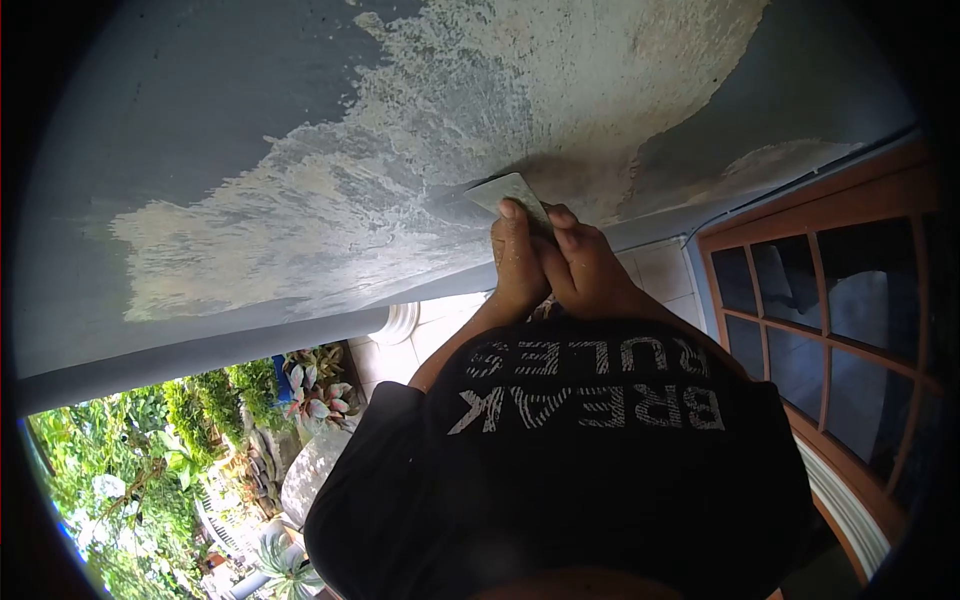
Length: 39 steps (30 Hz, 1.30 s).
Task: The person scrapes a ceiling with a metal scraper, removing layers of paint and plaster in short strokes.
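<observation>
A thin, flat grey plate (513,188) lies against a grey painted surface (230,110) that bears a large, rough, pale patch (240,240). My left hand (517,260) grips the plate from the left, with its thumb pressed on the face. From the right, my right hand (585,262) closes its fingers on the plate's lower right edge. The two hands touch each other. One corner of the plate points left over the scraped area, and some of the fingers behind it are hidden.
A brown-framed window (820,300) with several panes stands at the right. Light floor tiles (400,358) and a white round moulding (398,322) show below the painted surface. Green plants (130,470) and a large stone (312,468) are at the lower left.
</observation>
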Each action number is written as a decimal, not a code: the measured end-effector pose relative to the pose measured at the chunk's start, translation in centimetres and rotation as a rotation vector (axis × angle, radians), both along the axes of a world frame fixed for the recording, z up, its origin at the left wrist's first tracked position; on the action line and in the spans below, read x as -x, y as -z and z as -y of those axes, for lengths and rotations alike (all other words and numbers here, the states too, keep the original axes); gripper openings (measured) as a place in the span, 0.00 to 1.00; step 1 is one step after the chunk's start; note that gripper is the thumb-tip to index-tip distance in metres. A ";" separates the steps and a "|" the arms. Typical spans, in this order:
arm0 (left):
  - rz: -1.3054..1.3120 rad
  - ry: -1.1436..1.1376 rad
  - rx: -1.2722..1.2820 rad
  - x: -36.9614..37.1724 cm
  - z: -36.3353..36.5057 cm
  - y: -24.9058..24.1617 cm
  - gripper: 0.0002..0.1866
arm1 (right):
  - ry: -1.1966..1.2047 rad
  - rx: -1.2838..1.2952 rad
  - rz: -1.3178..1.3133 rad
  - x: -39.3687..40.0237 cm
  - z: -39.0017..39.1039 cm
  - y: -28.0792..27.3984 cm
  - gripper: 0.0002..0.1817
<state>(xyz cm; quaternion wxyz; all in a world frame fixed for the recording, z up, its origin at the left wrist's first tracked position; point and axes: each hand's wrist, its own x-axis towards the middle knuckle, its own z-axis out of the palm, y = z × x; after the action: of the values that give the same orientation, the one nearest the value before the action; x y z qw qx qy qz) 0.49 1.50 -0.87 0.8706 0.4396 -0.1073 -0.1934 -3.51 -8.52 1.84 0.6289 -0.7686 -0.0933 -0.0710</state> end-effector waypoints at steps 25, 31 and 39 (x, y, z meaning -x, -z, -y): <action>-0.030 0.206 -0.266 0.0 1.6 -0.3 0.30 | 0.232 -0.055 0.068 1.8 0.5 2.5 0.16; -0.047 0.064 0.024 0.4 0.6 -0.8 0.31 | 0.132 -0.016 0.090 1.2 -0.2 1.6 0.17; -0.114 0.156 -0.198 0.4 1.0 -1.9 0.29 | 0.223 0.010 0.134 1.4 0.0 2.7 0.18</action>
<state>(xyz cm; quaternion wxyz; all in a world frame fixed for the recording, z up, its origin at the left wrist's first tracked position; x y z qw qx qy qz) 0.09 0.50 1.04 0.8097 0.5021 -0.0720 -0.2949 -4.93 -8.50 -0.88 0.6058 -0.7708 -0.0494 -0.1911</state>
